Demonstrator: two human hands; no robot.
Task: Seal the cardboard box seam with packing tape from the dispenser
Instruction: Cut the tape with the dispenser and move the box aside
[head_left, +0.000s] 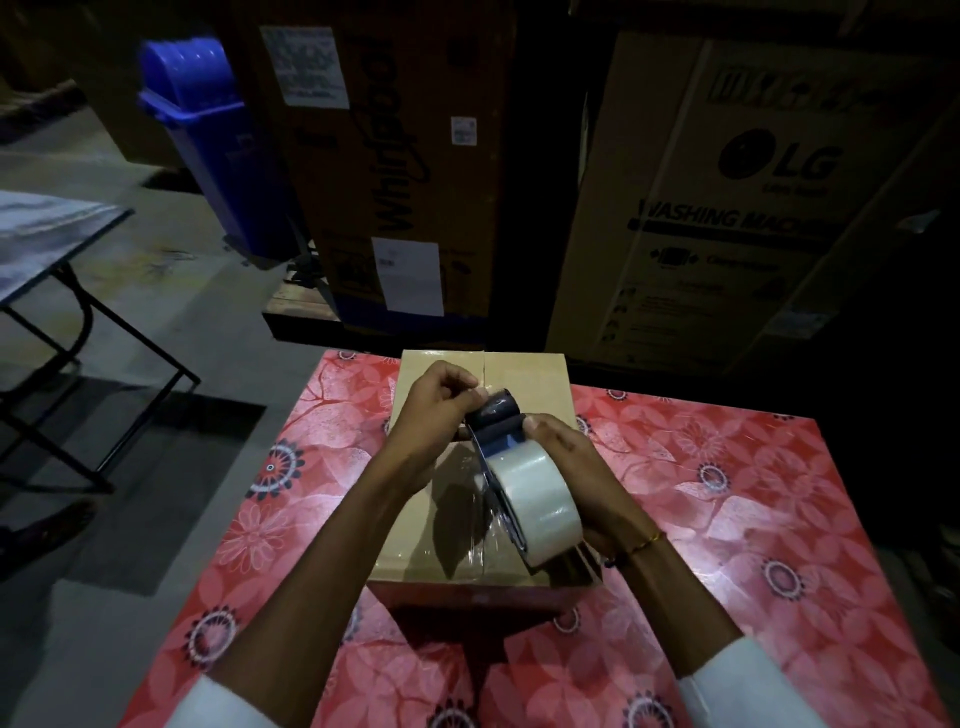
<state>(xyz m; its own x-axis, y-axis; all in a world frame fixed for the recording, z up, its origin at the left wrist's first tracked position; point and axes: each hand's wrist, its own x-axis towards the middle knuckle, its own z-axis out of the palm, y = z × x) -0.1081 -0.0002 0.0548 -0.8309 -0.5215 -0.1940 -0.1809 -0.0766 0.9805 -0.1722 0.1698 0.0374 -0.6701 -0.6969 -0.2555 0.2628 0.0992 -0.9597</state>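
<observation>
— How far along is the sealing?

— Partway, I'd judge. Clear tape glints over the near half of the cardboard box (511, 384) seam, mid-frame; the far half looks bare. The right hand (563, 457) grasps the tape dispenser (519, 483) above the box; the left hand (441, 400) pinches at its front end.

— And around it?

— A red floral table (727, 493). Beyond, upper frame, big appliance cartons (727, 208), a blue bin (208, 130), dim room.

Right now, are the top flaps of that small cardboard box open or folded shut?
Folded shut. The box flaps lie flat and meet at a straight middle seam, under both hands and the tape dispenser.
</observation>
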